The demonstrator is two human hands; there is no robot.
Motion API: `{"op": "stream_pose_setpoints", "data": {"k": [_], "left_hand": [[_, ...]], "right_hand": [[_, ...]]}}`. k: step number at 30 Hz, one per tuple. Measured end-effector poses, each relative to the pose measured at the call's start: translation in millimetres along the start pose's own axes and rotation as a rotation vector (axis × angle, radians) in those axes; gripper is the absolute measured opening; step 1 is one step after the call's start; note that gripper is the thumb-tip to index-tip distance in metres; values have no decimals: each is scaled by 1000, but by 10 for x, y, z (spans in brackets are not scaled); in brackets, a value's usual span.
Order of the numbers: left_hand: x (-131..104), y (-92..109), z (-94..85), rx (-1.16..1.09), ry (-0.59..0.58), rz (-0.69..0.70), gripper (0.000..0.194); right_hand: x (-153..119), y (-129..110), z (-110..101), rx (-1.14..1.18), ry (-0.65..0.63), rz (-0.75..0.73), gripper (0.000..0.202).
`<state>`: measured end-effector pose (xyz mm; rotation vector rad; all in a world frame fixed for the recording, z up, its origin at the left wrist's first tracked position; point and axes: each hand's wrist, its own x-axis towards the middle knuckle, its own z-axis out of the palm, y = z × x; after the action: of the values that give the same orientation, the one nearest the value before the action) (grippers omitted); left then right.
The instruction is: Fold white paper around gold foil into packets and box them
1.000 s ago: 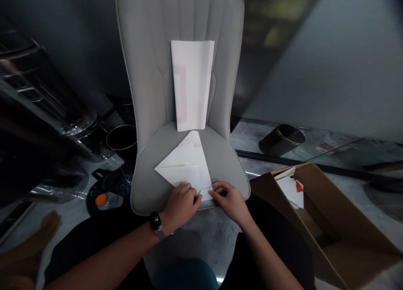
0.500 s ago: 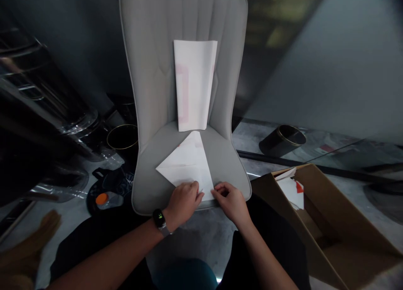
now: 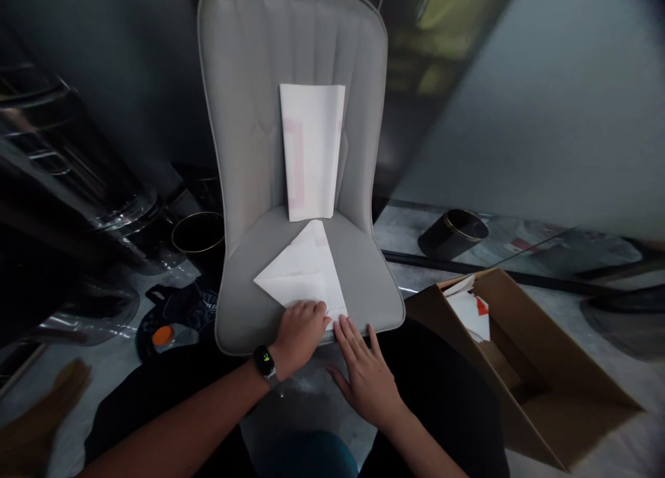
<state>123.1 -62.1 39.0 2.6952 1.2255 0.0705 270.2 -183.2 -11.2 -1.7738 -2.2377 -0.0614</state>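
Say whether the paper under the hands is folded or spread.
Folded: the white paper on the gray chair seat shows a flap edge and a pointed left corner.

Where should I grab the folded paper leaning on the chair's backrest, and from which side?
Probably pinch the folded paper midway along its top edge, coming from above: it leans upright against the backrest, and nothing covers that edge. Its bottom end sits on the seat, just behind the pointed paper, so gripping there looks awkward.
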Motion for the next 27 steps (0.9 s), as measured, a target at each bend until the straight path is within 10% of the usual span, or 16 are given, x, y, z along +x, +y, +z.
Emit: {"op": "stream_pose_setpoints", "data": {"k": [16,27], "left_hand": [[-256,-204,8,-200,106,132,9],[-477,-262,-23,-148,99,283,29]], "right_hand": [[-34,54,86,68,-6,19,91],[-13,71,183,515,250,197,53]]}}
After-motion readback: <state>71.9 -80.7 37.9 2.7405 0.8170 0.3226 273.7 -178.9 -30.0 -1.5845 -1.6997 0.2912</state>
